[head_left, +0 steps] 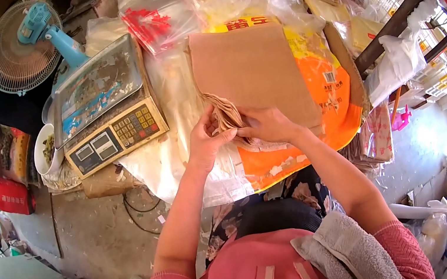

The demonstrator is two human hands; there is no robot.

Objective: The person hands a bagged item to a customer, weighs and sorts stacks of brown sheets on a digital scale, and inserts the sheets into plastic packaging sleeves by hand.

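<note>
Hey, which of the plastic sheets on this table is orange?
The orange sheet is the one under the brown stack, showing along its right side. The pale sheet near the scale looks whitish; the clear bag carries red.

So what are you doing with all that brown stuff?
The left hand is holding the curled-up corner of a stack of brown sheets, and the right hand is touching it too. The rest of the stack lies flat on an orange and yellow bag, beside a scale.
</note>
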